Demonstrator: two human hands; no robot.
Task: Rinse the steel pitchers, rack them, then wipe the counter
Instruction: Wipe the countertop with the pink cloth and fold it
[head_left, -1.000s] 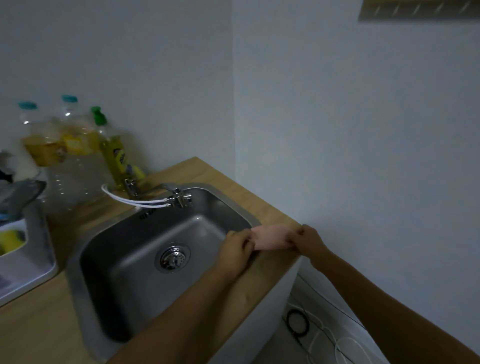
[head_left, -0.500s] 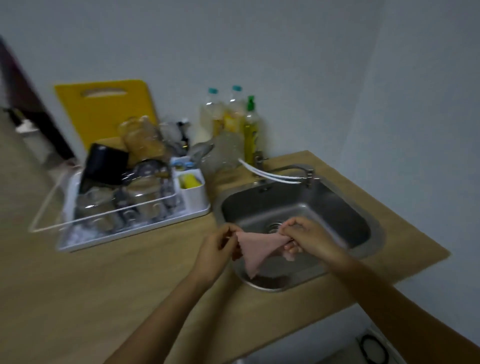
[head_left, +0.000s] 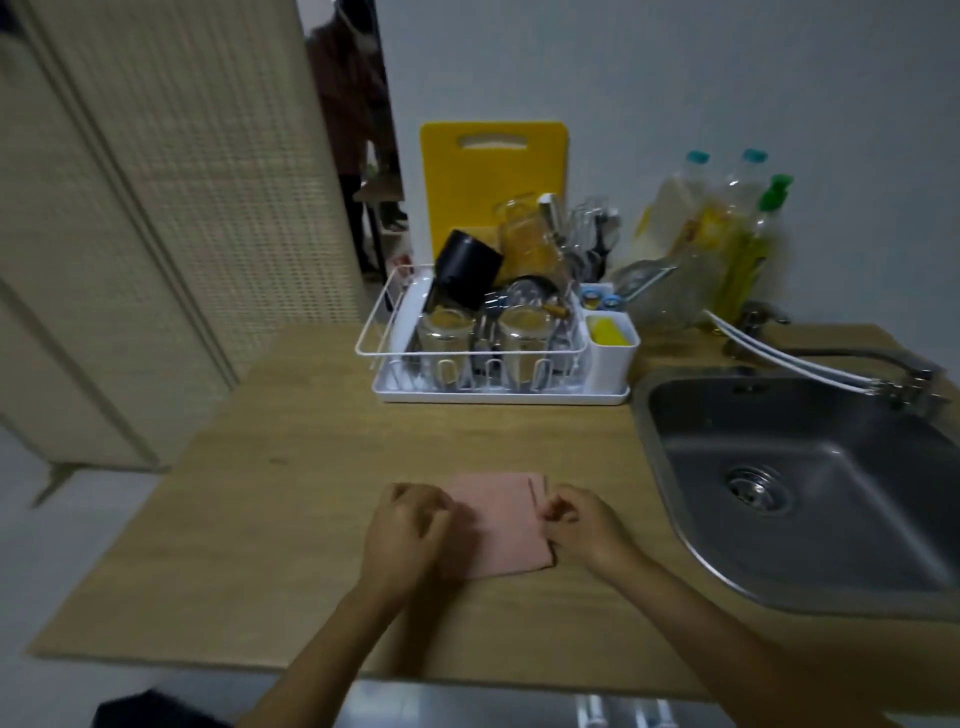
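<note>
A pink cloth (head_left: 501, 522) lies flat on the wooden counter (head_left: 291, 499), folded into a rough square. My left hand (head_left: 402, 535) pinches its left edge and my right hand (head_left: 582, 525) pinches its right edge. The white dish rack (head_left: 498, 392) at the back holds glass jars, a black cup and steel ware crowded together; I cannot pick out single steel pitchers among them. The steel sink (head_left: 810, 478) at the right shows only its drain.
A yellow cutting board (head_left: 493, 176) leans on the wall behind the rack. Bottles and a green-capped soap bottle (head_left: 748, 249) stand by the faucet (head_left: 852, 364). A white caddy with a yellow sponge (head_left: 610, 335) hangs on the rack's right. A woven screen (head_left: 171, 208) stands at the left.
The cloth went from the counter edge right of the sink, across the sink held up in both hands, to lying flat on the counter left of the sink. My view turned left.
</note>
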